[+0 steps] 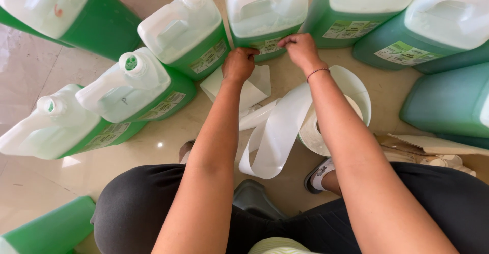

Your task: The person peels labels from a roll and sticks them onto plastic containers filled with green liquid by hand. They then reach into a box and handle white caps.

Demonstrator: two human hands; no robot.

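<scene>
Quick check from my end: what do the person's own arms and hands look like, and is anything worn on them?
Both forearms are bare, with no sleeves or gloves in view. The left hand wears nothing that shows: no ring, watch or band. The right hand is also ungloved; around its wrist sits a thin dark red cord bracelet. No markings show on either arm.

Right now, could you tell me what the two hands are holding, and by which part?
Both hands, left and right, pinch the label on the front of the middle jug, near its lower edge. Whether they grip or press it cannot be told.
</scene>
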